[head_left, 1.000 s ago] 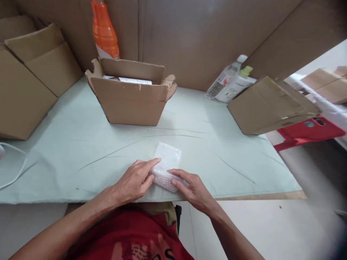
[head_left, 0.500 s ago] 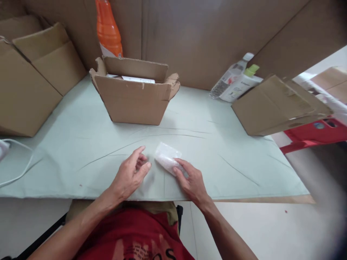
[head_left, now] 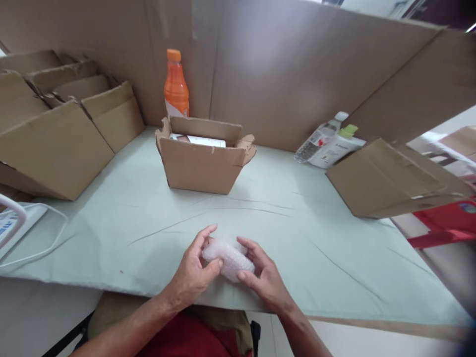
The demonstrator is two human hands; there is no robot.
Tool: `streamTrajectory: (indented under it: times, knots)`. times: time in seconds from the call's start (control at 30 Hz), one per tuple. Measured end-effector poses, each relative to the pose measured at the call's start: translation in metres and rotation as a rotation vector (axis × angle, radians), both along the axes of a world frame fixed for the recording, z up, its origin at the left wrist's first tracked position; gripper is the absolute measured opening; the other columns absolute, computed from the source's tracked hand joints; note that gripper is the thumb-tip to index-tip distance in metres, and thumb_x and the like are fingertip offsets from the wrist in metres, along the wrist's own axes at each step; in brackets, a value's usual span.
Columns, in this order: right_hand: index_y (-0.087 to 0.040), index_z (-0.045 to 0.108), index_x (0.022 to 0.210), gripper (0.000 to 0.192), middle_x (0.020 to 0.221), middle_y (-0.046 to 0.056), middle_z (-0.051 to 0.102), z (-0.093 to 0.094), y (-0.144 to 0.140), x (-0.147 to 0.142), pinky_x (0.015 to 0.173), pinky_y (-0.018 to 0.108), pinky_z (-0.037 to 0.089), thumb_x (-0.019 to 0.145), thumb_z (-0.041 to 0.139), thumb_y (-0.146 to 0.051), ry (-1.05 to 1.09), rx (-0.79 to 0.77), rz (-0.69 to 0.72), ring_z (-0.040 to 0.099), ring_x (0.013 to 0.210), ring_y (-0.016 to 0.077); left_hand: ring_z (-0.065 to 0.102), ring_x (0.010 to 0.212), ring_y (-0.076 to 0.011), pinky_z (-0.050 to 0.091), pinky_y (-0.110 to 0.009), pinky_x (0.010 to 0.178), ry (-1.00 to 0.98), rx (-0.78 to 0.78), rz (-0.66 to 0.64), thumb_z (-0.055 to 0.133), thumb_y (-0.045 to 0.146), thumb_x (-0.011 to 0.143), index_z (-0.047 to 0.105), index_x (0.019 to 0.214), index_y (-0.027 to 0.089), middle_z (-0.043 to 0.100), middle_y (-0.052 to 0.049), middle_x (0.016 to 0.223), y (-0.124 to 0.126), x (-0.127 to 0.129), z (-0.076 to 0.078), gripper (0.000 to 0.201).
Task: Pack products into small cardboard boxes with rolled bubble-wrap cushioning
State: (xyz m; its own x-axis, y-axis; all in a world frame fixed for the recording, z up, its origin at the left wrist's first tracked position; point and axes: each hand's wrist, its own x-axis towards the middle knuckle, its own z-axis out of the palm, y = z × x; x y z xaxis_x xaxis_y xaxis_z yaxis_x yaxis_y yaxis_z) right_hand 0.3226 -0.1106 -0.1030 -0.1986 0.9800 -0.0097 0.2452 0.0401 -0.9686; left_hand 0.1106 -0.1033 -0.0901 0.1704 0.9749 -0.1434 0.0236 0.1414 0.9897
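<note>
A small bundle wrapped in white bubble wrap [head_left: 228, 257] is held between both my hands, just above the near edge of the pale green table [head_left: 122, 223]. My left hand [head_left: 195, 270] grips its left end with thumb and fingers curled around it. My right hand [head_left: 260, 275] clasps the right end, fingers over the top. What is inside the wrap is hidden.
An open cardboard box [head_left: 203, 158] with white items inside stands mid-table, an orange bottle [head_left: 176, 87] behind it. Folded cartons [head_left: 55, 134] sit left, a flat carton [head_left: 390, 181] and two lying bottles [head_left: 329, 144] right. A white device with cord [head_left: 15, 223] lies far left. Cardboard walls surround the table.
The flat bubble wrap was rolled into a bundle. My left hand, off it half a second ago, now grips it with the right. The camera tilted up.
</note>
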Motion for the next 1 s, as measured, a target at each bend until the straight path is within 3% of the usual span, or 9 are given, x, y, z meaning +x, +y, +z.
streamTrajectory:
  times: [0.07,0.17,0.33,0.43,0.53,0.63,0.73,0.87,1.0]
  knots:
    - [-0.02,0.066,0.108,0.044,0.097,0.008,0.072,0.003,0.007,-0.005,0.072,0.032,0.058,0.084,0.069,-0.057,0.028,-0.08,-0.037,0.07,0.083,0.0218,0.061,0.085,-0.0158,0.053,-0.029,0.077,-0.015,0.001,-0.05,0.062,0.023,0.077,0.043,0.142,0.019,0.06,-0.005,0.102,0.005,-0.005,-0.004,0.067]
    - [-0.02,0.067,0.096,0.035,0.082,0.004,0.07,0.024,0.023,-0.006,0.058,0.027,0.054,0.085,0.069,-0.053,0.034,-0.073,-0.104,0.065,0.067,0.0172,0.062,0.092,-0.0175,0.053,-0.032,0.085,-0.072,0.073,-0.112,0.066,0.029,0.08,0.043,0.141,0.019,0.06,-0.006,0.104,0.026,-0.02,-0.003,0.066]
    - [-0.022,0.069,0.104,0.034,0.09,0.005,0.073,0.105,0.075,0.004,0.058,0.028,0.056,0.083,0.074,-0.047,-0.089,0.308,-0.278,0.067,0.071,0.0185,0.063,0.095,-0.0172,0.052,-0.035,0.089,0.117,0.243,0.089,0.059,0.036,0.088,0.048,0.137,0.017,0.063,-0.008,0.108,0.09,-0.05,-0.002,0.054]
    - [-0.021,0.07,0.105,0.032,0.095,0.006,0.073,0.158,0.125,-0.001,0.061,0.029,0.054,0.083,0.072,-0.044,-0.299,0.595,-0.382,0.066,0.075,0.0184,0.063,0.083,-0.016,0.054,-0.034,0.079,0.312,0.315,0.191,0.052,0.026,0.086,0.055,0.129,0.014,0.066,-0.009,0.102,0.117,-0.057,-0.017,0.045]
    - [-0.019,0.071,0.102,0.024,0.094,0.006,0.073,0.191,0.184,-0.012,0.064,0.029,0.051,0.084,0.068,-0.035,-0.562,0.655,-0.356,0.065,0.075,0.0175,0.063,0.079,-0.0162,0.054,-0.032,0.072,0.361,0.385,0.198,0.049,0.019,0.083,0.061,0.121,0.013,0.067,-0.009,0.099,0.123,-0.056,-0.034,0.041]
    - [-0.019,0.074,0.089,0.013,0.079,0.003,0.072,0.206,0.235,-0.023,0.061,0.029,0.046,0.081,0.065,-0.024,-0.932,0.447,-0.216,0.061,0.067,0.0169,0.063,0.084,-0.0172,0.054,-0.03,0.072,0.365,0.448,0.157,0.05,0.016,0.081,0.064,0.117,0.015,0.067,-0.007,0.097,0.119,-0.055,-0.043,0.039]
    - [-0.022,0.076,0.076,0.011,0.066,0.002,0.068,0.216,0.266,-0.039,0.056,0.029,0.039,0.075,0.066,-0.017,-1.281,0.267,-0.147,0.056,0.059,0.0168,0.063,0.087,-0.0177,0.054,-0.033,0.078,0.381,0.497,0.135,0.05,0.012,0.08,0.064,0.116,0.017,0.067,-0.007,0.097,0.117,-0.056,-0.044,0.039]
    - [-0.023,0.078,0.071,0.012,0.062,0.0,0.067,0.216,0.283,-0.07,0.056,0.026,0.038,0.069,0.07,-0.014,-1.384,0.217,0.07,0.056,0.056,0.0138,0.064,0.093,-0.0198,0.054,-0.037,0.086,0.407,0.531,0.107,0.05,0.01,0.08,0.064,0.116,0.016,0.066,-0.008,0.1,0.119,-0.056,-0.045,0.039]
    - [-0.016,0.08,0.079,0.015,0.067,0.0,0.068,0.193,0.293,-0.092,0.062,0.023,0.039,0.071,0.068,-0.015,-1.373,0.238,0.133,0.063,0.064,0.0109,0.064,0.095,-0.021,0.056,-0.037,0.083,0.418,0.553,0.096,0.049,0.011,0.081,0.064,0.116,0.017,0.067,-0.009,0.104,0.12,-0.056,-0.047,0.038]
